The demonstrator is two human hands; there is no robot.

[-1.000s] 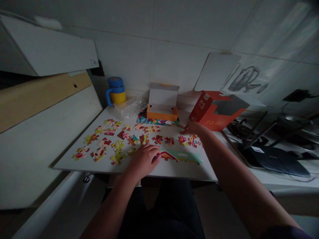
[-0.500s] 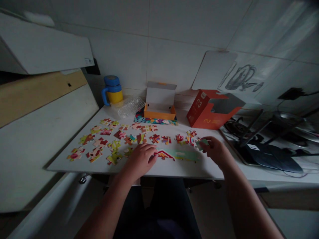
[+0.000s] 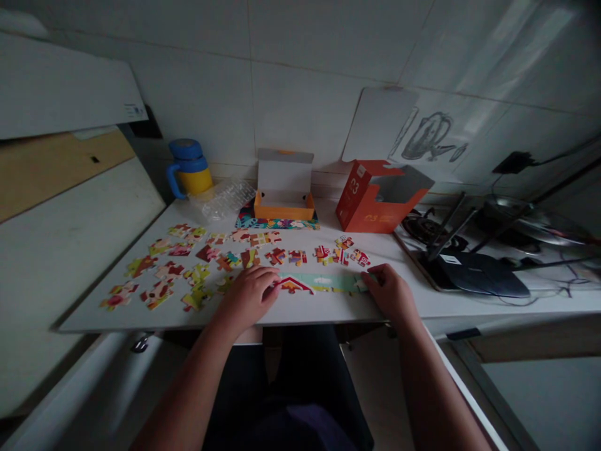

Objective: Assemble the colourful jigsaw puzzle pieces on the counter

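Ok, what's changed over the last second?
The right hand came back toward the body from beside the red box, now holding a pale green piece at the right end of the strip; whether it's joined, I can't tell. The left hand stayed at the strip's left end; the red box and mug stayed put.
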